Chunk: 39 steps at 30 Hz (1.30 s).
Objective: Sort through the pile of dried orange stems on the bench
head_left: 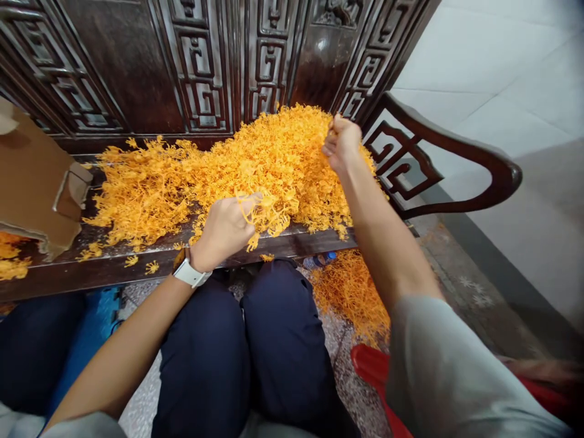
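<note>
A big heap of small orange plastic pieces with thin, branching prongs lies on a dark wooden bench. My left hand, with a white watch band at the wrist, is closed on a few of these pieces at the heap's front edge. Some of them stick out past the fingertips. My right hand is curled closed over the right end of the heap, close to the bench back. Its fingers hide whatever is in it. A few loose pieces lie along the bench's front edge.
A cardboard box stands at the left, with more orange pieces by it. The carved bench back rises behind, and a curved armrest is at the right. Below are tangled orange strands, a bottle and something red.
</note>
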Motion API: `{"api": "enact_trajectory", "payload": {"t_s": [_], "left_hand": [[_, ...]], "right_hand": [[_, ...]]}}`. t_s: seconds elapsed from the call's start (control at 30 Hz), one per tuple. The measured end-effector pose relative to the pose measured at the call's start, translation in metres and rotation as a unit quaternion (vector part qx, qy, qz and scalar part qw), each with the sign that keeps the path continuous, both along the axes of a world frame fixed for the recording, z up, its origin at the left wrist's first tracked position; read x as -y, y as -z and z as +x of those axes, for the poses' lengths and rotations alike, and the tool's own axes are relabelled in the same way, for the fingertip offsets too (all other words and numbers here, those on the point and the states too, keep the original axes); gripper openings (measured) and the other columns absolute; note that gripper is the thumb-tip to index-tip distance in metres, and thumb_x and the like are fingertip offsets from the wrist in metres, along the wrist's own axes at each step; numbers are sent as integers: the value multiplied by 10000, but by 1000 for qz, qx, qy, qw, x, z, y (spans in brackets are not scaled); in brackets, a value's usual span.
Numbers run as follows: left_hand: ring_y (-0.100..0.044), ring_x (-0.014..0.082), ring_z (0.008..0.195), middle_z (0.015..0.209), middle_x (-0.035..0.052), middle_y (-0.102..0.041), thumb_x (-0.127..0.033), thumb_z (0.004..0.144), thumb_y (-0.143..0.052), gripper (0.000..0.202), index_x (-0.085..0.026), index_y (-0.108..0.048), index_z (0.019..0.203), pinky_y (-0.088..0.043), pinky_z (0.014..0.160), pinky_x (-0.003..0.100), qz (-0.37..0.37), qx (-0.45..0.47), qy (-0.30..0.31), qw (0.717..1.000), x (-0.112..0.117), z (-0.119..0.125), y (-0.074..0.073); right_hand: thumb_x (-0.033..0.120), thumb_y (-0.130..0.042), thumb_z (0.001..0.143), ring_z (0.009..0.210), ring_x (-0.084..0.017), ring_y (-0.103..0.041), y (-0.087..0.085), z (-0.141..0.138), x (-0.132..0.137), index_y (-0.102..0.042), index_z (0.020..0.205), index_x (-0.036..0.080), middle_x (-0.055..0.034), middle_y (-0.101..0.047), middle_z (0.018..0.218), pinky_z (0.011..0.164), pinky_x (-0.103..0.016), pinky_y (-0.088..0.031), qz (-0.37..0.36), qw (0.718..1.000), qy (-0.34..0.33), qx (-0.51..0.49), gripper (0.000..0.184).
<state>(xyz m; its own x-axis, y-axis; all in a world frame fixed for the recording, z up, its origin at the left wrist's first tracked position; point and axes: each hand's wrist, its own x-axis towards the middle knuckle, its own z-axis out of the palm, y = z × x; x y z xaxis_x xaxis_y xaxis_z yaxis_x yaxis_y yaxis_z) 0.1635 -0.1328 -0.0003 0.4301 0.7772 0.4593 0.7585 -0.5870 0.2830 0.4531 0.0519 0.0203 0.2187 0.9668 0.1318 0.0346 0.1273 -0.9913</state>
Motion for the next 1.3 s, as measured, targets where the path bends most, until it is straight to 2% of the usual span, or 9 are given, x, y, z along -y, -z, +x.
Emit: {"api": "enact_trajectory", "payload": {"t_s": [0.2, 0.37, 0.57, 0.67, 0.77, 0.87, 1.0, 1.17, 1.3], "left_hand": [[-773, 300, 921, 1068, 146, -823, -74, 762, -515, 390, -145, -788, 1031, -607, 872, 399, 20, 55, -2, 998, -11, -14, 13], [-764, 285, 793, 963, 134, -827, -62, 752, -520, 406, -150, -800, 1032, -612, 792, 375, 9, 30, 17, 999, -11, -12, 14], [-760, 300, 813, 933, 136, -819, -76, 739, -520, 445, -158, -804, 1072, -619, 807, 404, -8, -32, 23, 999, -11, -11, 15], [-767, 298, 866, 981, 129, -821, -61, 729, -512, 483, -168, -801, 1101, -617, 839, 405, -11, -44, 50, 998, -11, -10, 14], [-758, 297, 865, 1010, 135, -817, -56, 744, -506, 521, -160, -791, 1167, -610, 830, 413, -12, -33, 62, 997, -11, -9, 15], [-730, 271, 773, 903, 107, -799, -58, 754, -510, 508, -171, -791, 1162, -593, 776, 385, -22, -39, 69, 997, -12, -7, 14], [-733, 250, 802, 912, 85, -793, -44, 737, -504, 432, -181, -784, 1036, -578, 793, 353, -22, -1, 68, 997, -11, -4, 6], [-706, 220, 755, 799, 50, -740, -60, 760, -514, 261, -204, -710, 856, -552, 767, 333, 2, 98, -26, 995, -4, -13, 0], [-722, 228, 789, 809, 59, -726, -81, 872, -520, 194, -206, -668, 852, -563, 782, 351, -4, 137, -80, 987, -9, -25, 6]], "right_hand": [[626, -640, 937, 536, -106, -320, -34, 13, 28, -608, 906, 247, 30, -486, 673, 483, -286, -263, 39, 992, -95, 76, 382], [484, -561, 960, 699, -139, -539, -32, -3, 41, -694, 1165, 216, -74, -710, 1041, 618, -303, -506, 11, 979, -188, 83, 363], [616, -756, 857, 1203, -302, -630, -15, -7, 30, -612, 1402, 225, -162, -626, 1432, 980, -471, -586, 70, 948, -89, 298, 686], [776, -658, 885, 1309, -320, -580, -20, -25, 52, -644, 1372, 256, -137, -646, 1389, 1033, -479, -559, 134, 923, -92, 347, 713], [802, -538, 949, 1151, -242, -655, -30, -50, 89, -716, 1242, 257, -88, -722, 1180, 953, -384, -566, 131, 913, -248, 296, 643], [705, -707, 898, 972, -198, -662, -32, -70, 112, -754, 1058, 241, -51, -734, 1019, 897, -359, -547, 124, 880, -362, 280, 493], [577, -804, 837, 870, -207, -602, -17, -71, 91, -676, 856, 248, -48, -669, 899, 778, -379, -526, 138, 931, -251, 226, 354], [678, -573, 932, 840, -200, -530, 6, -21, 31, -623, 953, 287, -33, -557, 795, 708, -347, -443, 101, 986, -19, 131, 395], [591, -627, 916, 1134, -263, -532, 17, 9, 35, -611, 1226, 246, -144, -628, 1280, 944, -437, -464, 136, 964, -25, 228, 464]]}}
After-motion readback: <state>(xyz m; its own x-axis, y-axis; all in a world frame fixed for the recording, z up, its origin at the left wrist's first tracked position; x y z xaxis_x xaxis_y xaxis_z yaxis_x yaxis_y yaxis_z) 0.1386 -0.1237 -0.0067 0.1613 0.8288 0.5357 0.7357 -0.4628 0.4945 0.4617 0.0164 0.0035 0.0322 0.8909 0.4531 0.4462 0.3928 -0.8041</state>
